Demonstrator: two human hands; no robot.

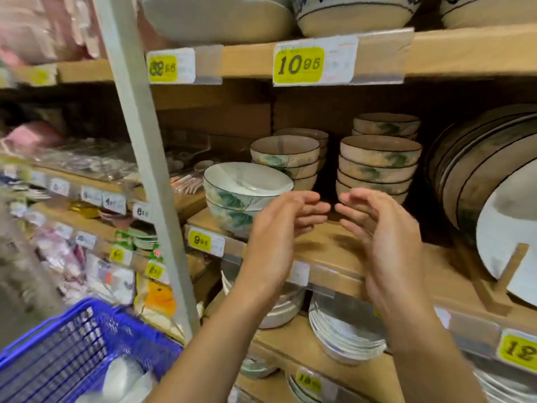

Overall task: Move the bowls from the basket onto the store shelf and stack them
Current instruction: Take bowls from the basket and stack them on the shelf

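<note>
Right now both my hands are raised over the wooden shelf (328,248), palms facing each other and fingertips nearly meeting. My left hand (279,228) and my right hand (383,228) are both loosely cupped and spread, with nothing in either of them. Just left of my left hand, touching nothing I hold, two white bowls with green leaves (244,196) sit stacked at the shelf's near left edge. Farther back stand two taller stacks of bowls (377,167). Low at the near left is the blue basket (75,350), with something pale and blurred inside.
</note>
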